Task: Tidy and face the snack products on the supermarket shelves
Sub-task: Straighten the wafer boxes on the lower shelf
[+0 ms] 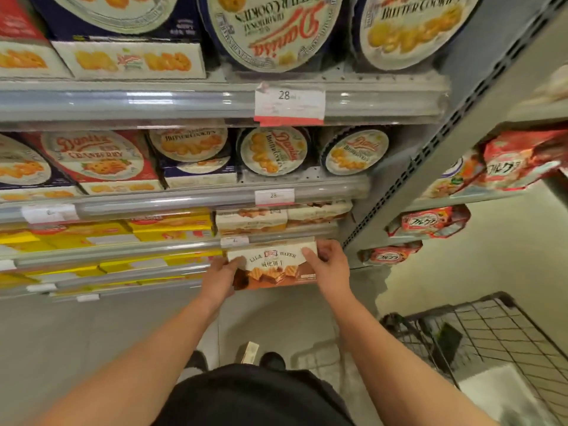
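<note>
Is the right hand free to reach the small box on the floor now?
Probably not: the right hand and the left hand both grip the wafer box at the shelf; the small box lies far below, between the shoes.

— The wafer box (273,267)?
— Cream above, brown below, with golden wafers pictured.
— And the cookie tins (273,150)?
— Navy sides, pale lids showing yellow cookies. Beside them, yellow boxes (172,224) and a red cranberry box (98,156).

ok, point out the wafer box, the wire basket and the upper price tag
wafer box (273,269): head view, front panel, between the two hands.
wire basket (498,330): head view, mesh wall.
upper price tag (289,103): head view, its face.
</note>
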`<control>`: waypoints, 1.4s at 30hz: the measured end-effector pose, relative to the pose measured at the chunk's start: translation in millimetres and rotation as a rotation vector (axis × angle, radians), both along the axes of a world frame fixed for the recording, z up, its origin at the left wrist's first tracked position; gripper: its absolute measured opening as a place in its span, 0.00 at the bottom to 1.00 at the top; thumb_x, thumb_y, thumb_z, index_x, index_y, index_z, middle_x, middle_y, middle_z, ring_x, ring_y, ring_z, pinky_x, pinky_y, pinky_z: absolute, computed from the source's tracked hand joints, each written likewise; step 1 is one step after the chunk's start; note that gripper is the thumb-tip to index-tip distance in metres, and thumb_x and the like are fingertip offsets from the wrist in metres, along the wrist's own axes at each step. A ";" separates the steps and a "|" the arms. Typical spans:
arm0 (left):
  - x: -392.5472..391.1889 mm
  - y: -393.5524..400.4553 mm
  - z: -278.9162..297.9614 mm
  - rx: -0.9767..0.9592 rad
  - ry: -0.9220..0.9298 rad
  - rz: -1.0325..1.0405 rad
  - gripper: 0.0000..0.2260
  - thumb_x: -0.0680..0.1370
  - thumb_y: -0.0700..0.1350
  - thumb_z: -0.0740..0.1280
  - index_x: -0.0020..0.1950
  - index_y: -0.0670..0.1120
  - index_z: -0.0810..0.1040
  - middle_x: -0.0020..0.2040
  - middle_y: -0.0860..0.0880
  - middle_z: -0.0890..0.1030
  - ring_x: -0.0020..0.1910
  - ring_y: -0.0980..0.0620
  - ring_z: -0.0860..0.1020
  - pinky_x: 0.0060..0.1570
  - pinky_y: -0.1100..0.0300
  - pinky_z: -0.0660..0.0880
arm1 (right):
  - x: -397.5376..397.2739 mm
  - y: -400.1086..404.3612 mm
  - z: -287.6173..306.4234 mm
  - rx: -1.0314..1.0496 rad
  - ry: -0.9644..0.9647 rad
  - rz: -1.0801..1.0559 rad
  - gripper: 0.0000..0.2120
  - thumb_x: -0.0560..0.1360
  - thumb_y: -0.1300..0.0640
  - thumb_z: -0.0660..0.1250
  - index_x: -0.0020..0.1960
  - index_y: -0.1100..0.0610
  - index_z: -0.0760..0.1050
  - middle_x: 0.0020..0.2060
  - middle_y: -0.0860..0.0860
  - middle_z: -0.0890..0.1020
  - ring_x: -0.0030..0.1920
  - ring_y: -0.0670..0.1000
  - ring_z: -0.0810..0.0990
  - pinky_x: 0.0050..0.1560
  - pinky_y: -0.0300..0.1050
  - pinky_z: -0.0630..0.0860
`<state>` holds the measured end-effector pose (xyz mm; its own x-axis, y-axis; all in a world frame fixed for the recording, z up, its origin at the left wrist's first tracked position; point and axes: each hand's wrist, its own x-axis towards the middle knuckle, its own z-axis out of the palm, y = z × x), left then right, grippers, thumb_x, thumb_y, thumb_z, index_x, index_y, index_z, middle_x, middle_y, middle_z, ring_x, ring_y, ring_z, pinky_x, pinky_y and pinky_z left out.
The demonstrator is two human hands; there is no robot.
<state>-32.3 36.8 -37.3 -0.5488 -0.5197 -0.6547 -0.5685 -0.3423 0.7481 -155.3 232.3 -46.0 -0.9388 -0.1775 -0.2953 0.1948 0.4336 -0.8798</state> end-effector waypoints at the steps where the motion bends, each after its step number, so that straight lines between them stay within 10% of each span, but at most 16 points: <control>1: -5.8 3.3 0.5 -0.016 -0.005 -0.025 0.11 0.80 0.51 0.70 0.60 0.51 0.74 0.56 0.47 0.81 0.57 0.46 0.80 0.53 0.53 0.76 | -4.6 3.2 0.7 -0.005 0.017 -0.020 0.12 0.76 0.50 0.75 0.54 0.53 0.75 0.47 0.45 0.83 0.49 0.41 0.82 0.48 0.35 0.75; 10: -63.3 19.5 27.1 -0.179 -0.035 -0.400 0.25 0.74 0.61 0.70 0.67 0.50 0.73 0.60 0.52 0.81 0.60 0.48 0.79 0.64 0.46 0.75 | -67.0 8.8 -1.2 0.141 0.059 -0.012 0.16 0.78 0.53 0.65 0.66 0.51 0.78 0.51 0.49 0.83 0.54 0.53 0.80 0.52 0.48 0.76; 16: -101.5 26.1 36.5 -0.260 -0.005 -0.432 0.13 0.80 0.48 0.69 0.64 0.51 0.72 0.58 0.54 0.79 0.58 0.51 0.77 0.59 0.53 0.74 | -101.1 14.9 5.3 0.090 -0.059 -0.062 0.10 0.78 0.58 0.66 0.59 0.57 0.74 0.45 0.53 0.80 0.41 0.50 0.76 0.47 0.46 0.71; 25: -112.0 36.5 26.3 -0.160 0.169 -0.407 0.21 0.81 0.41 0.68 0.73 0.52 0.70 0.67 0.55 0.77 0.68 0.51 0.73 0.70 0.48 0.70 | -126.3 24.5 -18.6 -0.014 -0.004 -0.087 0.21 0.70 0.49 0.68 0.63 0.42 0.73 0.58 0.50 0.80 0.57 0.50 0.80 0.63 0.57 0.77; 32: -108.1 33.7 11.7 -0.298 0.051 -0.556 0.33 0.83 0.48 0.66 0.83 0.59 0.52 0.78 0.56 0.56 0.76 0.56 0.58 0.75 0.55 0.56 | -121.0 27.1 -4.9 0.026 0.042 -0.089 0.26 0.76 0.58 0.66 0.73 0.47 0.70 0.62 0.52 0.74 0.58 0.49 0.77 0.64 0.46 0.71; 35: -109.5 30.1 8.6 -0.253 0.028 -0.580 0.38 0.80 0.53 0.67 0.82 0.65 0.47 0.83 0.57 0.50 0.81 0.51 0.53 0.79 0.43 0.56 | -119.9 25.7 -7.3 -0.019 0.026 -0.083 0.26 0.75 0.55 0.67 0.73 0.46 0.70 0.61 0.47 0.78 0.59 0.47 0.78 0.64 0.46 0.73; 42: -120.3 33.8 9.6 -0.194 0.060 -0.550 0.41 0.77 0.54 0.69 0.81 0.66 0.47 0.83 0.57 0.54 0.82 0.52 0.54 0.79 0.43 0.57 | -132.5 23.4 -11.9 -0.066 -0.062 -0.099 0.31 0.79 0.61 0.67 0.79 0.53 0.61 0.71 0.48 0.73 0.70 0.50 0.74 0.70 0.47 0.71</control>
<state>-152.6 70.5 -27.7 -0.8050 -0.2555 -0.5355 -0.5785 0.1374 0.8040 -287.8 255.7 -57.9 -0.9331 -0.1057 -0.3437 0.2884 0.3511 -0.8908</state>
